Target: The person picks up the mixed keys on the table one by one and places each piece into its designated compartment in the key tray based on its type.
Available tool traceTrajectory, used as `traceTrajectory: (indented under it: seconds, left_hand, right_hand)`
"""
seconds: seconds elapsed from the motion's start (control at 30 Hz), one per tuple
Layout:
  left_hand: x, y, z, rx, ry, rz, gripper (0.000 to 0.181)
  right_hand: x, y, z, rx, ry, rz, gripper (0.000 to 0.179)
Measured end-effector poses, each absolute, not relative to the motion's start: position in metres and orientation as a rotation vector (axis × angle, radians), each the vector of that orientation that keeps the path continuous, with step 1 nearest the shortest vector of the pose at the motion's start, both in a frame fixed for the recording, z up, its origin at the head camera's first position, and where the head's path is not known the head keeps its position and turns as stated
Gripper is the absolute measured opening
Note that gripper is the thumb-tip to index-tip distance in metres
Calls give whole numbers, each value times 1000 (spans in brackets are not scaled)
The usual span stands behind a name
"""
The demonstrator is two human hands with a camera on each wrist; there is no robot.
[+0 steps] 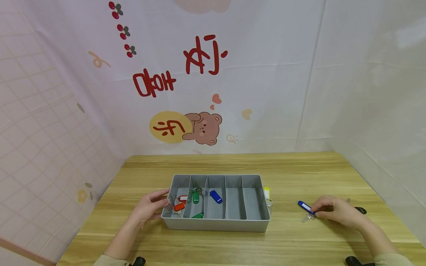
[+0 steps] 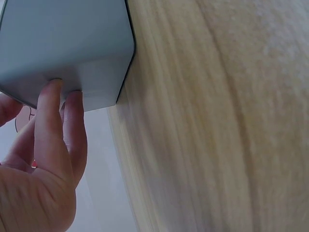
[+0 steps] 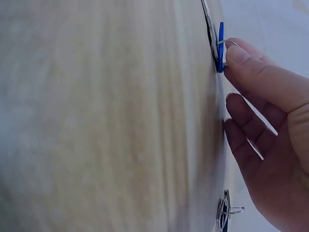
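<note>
Over on the worktop's (image 1: 199, 247) right, the right hand's (image 1: 339, 211) fingers pinch one blue key tag (image 1: 304, 206), pointing far left, lengthwise aslant; the left hand (image 1: 149, 207) rests extended fingers against one tray (image 1: 216, 225) containing two red tags (image 1: 180, 206), two green tags (image 1: 196, 196), one blue tag (image 1: 216, 196)

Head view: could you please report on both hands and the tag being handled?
Left hand touching left end of grey tray. Right hand pinching at end of blue tag. Possible obstacle: yellow tag beside tray's right end.
</note>
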State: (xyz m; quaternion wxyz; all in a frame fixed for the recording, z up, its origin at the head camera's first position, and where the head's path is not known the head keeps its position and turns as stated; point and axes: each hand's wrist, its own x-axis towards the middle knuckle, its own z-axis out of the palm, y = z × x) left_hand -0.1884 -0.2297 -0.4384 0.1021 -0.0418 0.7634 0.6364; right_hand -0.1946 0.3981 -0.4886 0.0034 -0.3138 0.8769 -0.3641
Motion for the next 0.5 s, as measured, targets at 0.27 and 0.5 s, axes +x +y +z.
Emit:
traceTrajectory:
  seconds: [0.27, 0.5]
  left_hand:
    - [-191, -231, -441, -106, 2249, 1880, 56]
    - [-191, -232, -442, -119, 2246, 1893, 55]
  right_hand:
    - [-194, 396, -488, -858, 2775, -1103, 11]
    - [-194, 396, -490, -824, 2836, -1078, 11]
